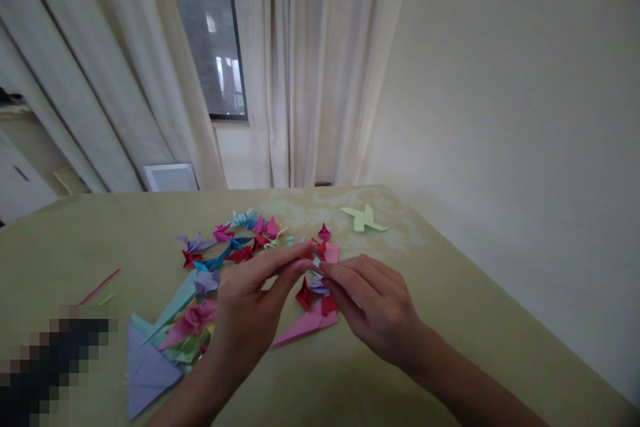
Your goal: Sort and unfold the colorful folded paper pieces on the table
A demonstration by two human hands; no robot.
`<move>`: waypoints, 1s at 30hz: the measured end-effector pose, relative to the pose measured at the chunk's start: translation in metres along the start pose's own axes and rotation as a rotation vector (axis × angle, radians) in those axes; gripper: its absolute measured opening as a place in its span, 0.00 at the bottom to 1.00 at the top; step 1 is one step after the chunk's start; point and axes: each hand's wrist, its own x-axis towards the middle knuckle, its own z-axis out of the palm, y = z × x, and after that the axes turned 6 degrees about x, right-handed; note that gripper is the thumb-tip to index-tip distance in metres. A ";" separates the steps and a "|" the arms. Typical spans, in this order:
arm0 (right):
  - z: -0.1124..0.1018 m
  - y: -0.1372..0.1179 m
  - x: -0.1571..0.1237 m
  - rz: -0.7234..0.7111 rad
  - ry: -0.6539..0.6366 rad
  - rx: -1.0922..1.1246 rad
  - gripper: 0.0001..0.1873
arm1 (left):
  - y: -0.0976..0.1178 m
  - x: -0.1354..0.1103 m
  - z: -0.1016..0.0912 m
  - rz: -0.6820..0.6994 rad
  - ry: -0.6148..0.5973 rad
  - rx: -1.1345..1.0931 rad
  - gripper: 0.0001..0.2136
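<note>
My left hand [250,307] and my right hand [373,303] meet fingertip to fingertip just above the table, both pinched on a small folded paper piece [316,261] that is mostly hidden by the fingers. Right behind the fingertips lies a pink paper piece [331,252]. Under and between the hands sit a small red folded flower [304,295], a lilac piece [318,285] and a pink paper plane [305,325]. Several more folded paper shapes in blue, magenta, red and purple [230,243] are scattered behind my left hand.
The table has a pale yellow-green cloth [450,293]. A pale green paper cross [365,219] lies at the far right. A lilac paper sheet [145,370] and a teal plane [175,303] lie front left, a pink strip [100,285] farther left. Curtains and a wall stand behind.
</note>
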 end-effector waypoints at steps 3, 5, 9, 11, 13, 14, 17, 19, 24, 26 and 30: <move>0.001 0.001 -0.001 0.018 0.006 0.001 0.12 | -0.002 0.000 -0.001 -0.027 -0.019 -0.058 0.23; 0.001 0.001 -0.002 0.029 0.011 -0.001 0.12 | -0.002 0.001 -0.003 0.004 -0.041 -0.029 0.19; 0.001 0.000 -0.002 0.034 0.014 0.010 0.11 | -0.002 0.002 -0.004 0.050 -0.052 0.060 0.07; 0.001 -0.002 -0.002 0.036 0.010 0.014 0.11 | -0.001 0.000 -0.002 0.017 -0.015 0.016 0.09; 0.001 -0.004 -0.002 0.038 0.010 0.021 0.11 | 0.000 -0.003 0.000 -0.014 0.037 -0.037 0.15; 0.001 -0.005 -0.002 0.040 0.011 0.028 0.12 | 0.001 -0.004 0.001 -0.015 0.065 -0.040 0.17; 0.001 -0.007 -0.002 0.045 0.020 0.048 0.13 | 0.002 -0.007 0.002 0.067 0.116 0.077 0.13; 0.000 -0.008 -0.002 0.048 0.027 0.052 0.13 | 0.003 -0.007 0.000 0.137 0.119 0.157 0.10; -0.002 -0.010 0.000 0.074 0.037 0.061 0.10 | 0.002 -0.004 -0.003 0.206 0.080 0.180 0.14; -0.002 -0.010 0.000 0.071 0.033 0.068 0.11 | 0.002 -0.004 -0.003 0.201 0.082 0.168 0.16; 0.000 -0.010 -0.002 0.061 0.020 0.078 0.13 | 0.002 -0.006 -0.002 0.220 0.106 0.148 0.20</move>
